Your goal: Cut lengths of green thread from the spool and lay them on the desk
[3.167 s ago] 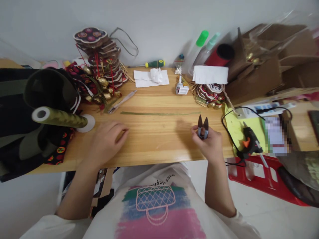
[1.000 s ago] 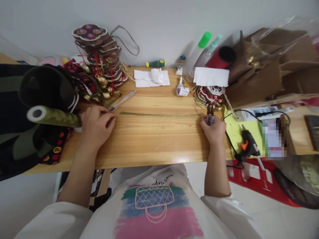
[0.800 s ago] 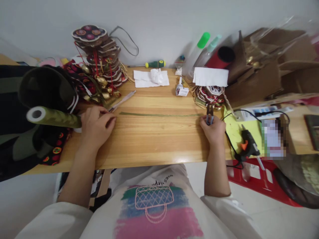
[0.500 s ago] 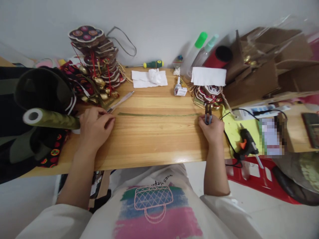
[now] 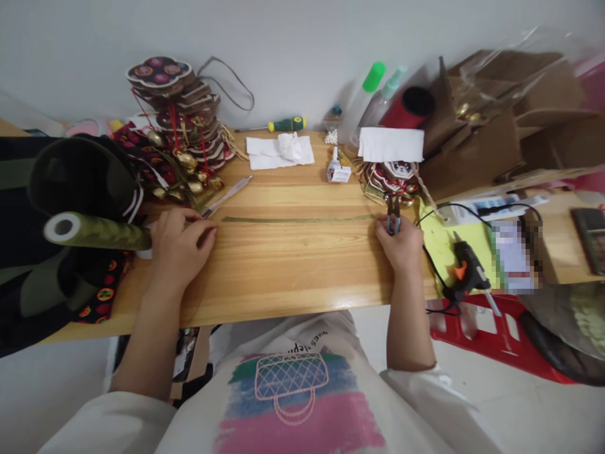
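Note:
A thin green cord [image 5: 297, 220] stretches nearly straight across the wooden table between my hands. At its left end my left hand [image 5: 182, 243] rests closed, thumb and forefinger pinched; the exact contact with the cord is hard to see. Small thread snips [image 5: 393, 217] stick up from my right hand [image 5: 401, 243], blades pointing away from me. That hand is closed, its fingertips at the cord's right end. Beside my left hand lies a roll of green ribbon [image 5: 101, 233] and a white pen [image 5: 231, 194].
Stacked flower-shaped pieces with bells [image 5: 161, 72] stand back left. A screwdriver [image 5: 283, 124], tissue [image 5: 281, 151], small glue bottle [image 5: 336, 170] and green-capped bottle [image 5: 368, 88] line the back. At right are a cardboard box [image 5: 477, 151] and glue gun [image 5: 470, 265].
The view has shifted slightly. My hands, the cord and the snips keep about the same positions.

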Demonstrator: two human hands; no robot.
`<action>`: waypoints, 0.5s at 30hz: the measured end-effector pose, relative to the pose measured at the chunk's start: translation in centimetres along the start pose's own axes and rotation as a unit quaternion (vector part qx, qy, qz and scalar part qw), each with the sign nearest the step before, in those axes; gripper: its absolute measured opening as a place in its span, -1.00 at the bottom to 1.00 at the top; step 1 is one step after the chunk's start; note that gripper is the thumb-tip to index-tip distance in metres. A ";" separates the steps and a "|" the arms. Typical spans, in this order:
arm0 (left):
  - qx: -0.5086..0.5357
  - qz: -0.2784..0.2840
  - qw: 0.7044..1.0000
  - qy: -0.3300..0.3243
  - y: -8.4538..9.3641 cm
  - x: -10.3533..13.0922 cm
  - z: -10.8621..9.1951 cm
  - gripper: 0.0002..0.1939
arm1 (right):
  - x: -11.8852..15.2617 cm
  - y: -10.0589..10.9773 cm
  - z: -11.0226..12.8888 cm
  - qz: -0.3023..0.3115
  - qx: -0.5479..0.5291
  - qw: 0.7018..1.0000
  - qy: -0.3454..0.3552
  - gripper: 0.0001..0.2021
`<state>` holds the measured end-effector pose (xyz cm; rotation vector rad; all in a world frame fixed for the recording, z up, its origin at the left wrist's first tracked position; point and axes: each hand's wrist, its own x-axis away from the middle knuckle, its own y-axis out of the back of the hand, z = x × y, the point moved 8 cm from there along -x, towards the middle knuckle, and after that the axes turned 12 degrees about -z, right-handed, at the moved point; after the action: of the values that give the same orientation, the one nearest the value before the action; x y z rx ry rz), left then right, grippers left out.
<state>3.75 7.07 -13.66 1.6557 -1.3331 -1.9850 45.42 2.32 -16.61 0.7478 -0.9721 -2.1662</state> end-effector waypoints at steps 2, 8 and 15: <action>-0.002 -0.002 1.000 -0.002 0.0 0.0 0.0 -0.84 | 0.0 0.1 0.0 -0.010 0.004 1.000 0.007 -0.75; -0.001 -0.007 1.000 -0.003 -0.1 0.1 0.2 -0.84 | 0.0 0.2 -0.8 -0.044 -0.076 0.996 -0.024 -0.75; 0.003 0.001 1.000 0.016 -0.2 0.2 0.4 -0.82 | 0.1 -0.2 -1.6 -0.044 -0.154 0.986 -0.051 -0.78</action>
<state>3.41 7.26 -13.99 1.6813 -1.3292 -1.9480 46.45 1.68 -17.72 0.5443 -0.6384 -2.3790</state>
